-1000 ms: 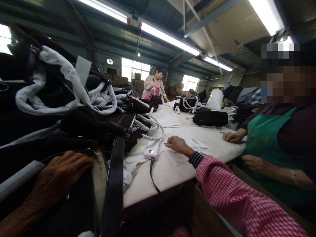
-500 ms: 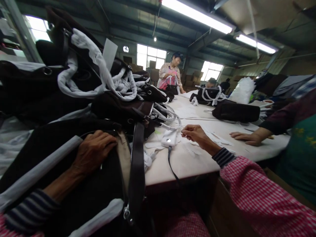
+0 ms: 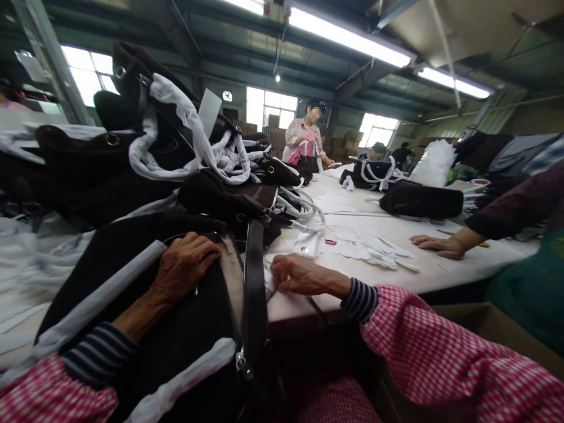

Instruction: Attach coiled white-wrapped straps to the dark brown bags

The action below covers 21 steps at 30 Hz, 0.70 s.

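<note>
My left hand lies palm down on a black handbag in front of me, fingers curled over its top edge. A wide black strap with a metal clasp hangs down the bag's front. My right hand rests on the white table beside the bag, fingers curled at a scrap of white paper wrap. A white phone-like device lies just beyond it.
A pile of dark handbags with white-wrapped handles rises at the left. White paper strips lie mid-table. A co-worker's hand rests on the table at right. Another black bag and a standing person are farther back.
My right hand has drawn back from near the white device toward the bag's edge. The view has shifted slightly left. My left hand stays on the bag.
</note>
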Each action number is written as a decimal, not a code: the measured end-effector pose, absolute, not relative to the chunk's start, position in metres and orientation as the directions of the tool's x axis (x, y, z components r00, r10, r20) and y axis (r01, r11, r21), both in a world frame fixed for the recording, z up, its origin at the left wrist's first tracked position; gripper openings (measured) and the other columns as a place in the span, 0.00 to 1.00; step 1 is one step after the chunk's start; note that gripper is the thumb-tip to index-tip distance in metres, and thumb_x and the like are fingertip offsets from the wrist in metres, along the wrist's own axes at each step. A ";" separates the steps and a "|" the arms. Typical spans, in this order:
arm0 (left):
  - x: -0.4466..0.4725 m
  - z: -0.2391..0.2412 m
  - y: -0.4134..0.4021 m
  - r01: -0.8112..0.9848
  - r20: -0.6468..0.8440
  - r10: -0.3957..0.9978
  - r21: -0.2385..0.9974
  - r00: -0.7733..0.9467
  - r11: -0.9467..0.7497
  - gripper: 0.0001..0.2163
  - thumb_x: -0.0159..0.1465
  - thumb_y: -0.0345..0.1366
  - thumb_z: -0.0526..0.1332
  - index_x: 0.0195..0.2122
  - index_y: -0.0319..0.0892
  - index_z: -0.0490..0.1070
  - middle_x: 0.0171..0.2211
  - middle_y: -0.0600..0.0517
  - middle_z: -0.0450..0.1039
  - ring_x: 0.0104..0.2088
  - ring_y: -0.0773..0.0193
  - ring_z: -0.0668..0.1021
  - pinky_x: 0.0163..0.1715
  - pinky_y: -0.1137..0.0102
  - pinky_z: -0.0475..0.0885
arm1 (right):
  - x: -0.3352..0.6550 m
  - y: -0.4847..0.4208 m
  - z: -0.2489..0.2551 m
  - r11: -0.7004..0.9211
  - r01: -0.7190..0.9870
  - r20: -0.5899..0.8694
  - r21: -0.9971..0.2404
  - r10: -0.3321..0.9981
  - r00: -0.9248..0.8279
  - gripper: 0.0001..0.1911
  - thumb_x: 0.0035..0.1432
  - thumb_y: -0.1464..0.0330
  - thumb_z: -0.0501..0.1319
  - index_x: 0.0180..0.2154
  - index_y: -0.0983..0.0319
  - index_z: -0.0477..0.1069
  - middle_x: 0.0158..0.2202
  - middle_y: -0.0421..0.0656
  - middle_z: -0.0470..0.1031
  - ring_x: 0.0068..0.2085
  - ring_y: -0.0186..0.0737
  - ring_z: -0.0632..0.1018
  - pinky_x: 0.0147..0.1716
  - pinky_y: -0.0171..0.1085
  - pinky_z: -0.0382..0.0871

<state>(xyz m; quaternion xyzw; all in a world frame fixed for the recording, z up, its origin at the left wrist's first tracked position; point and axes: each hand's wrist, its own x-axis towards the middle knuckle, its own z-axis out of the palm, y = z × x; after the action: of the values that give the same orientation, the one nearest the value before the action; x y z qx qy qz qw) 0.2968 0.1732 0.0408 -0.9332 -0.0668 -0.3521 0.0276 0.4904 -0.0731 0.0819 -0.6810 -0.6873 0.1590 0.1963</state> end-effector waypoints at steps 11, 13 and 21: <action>0.296 0.043 0.171 0.152 0.655 0.100 -0.023 0.749 -0.988 0.12 0.72 0.39 0.56 0.38 0.42 0.78 0.38 0.49 0.80 0.42 0.53 0.74 0.41 0.60 0.65 | 0.475 -0.114 0.099 0.110 0.993 0.262 0.036 0.958 -0.116 0.09 0.58 0.81 0.57 0.31 0.62 0.69 0.36 0.44 0.72 0.38 0.40 0.70 0.36 0.36 0.61; 0.296 0.042 0.171 0.154 0.653 0.101 -0.025 0.751 -0.988 0.12 0.72 0.39 0.56 0.39 0.42 0.78 0.38 0.48 0.80 0.42 0.52 0.74 0.41 0.60 0.65 | 0.476 -0.123 0.101 0.068 0.990 0.313 0.125 0.944 -0.105 0.10 0.59 0.81 0.56 0.31 0.61 0.68 0.36 0.45 0.71 0.38 0.41 0.70 0.36 0.37 0.62; 0.297 0.037 0.177 0.136 0.678 0.045 -0.081 0.734 -0.987 0.12 0.72 0.39 0.56 0.38 0.42 0.77 0.37 0.48 0.79 0.41 0.52 0.74 0.40 0.60 0.65 | 0.492 -0.154 0.079 -0.153 0.985 0.544 -0.084 0.821 0.174 0.08 0.60 0.78 0.59 0.30 0.62 0.69 0.33 0.44 0.72 0.36 0.40 0.73 0.36 0.36 0.63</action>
<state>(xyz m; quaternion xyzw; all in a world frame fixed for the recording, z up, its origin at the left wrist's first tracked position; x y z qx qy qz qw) 0.2974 0.1769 0.0372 -0.9290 -0.0488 -0.3614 0.0627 0.4915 -0.1540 0.0793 -0.7353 -0.6138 -0.1898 0.2156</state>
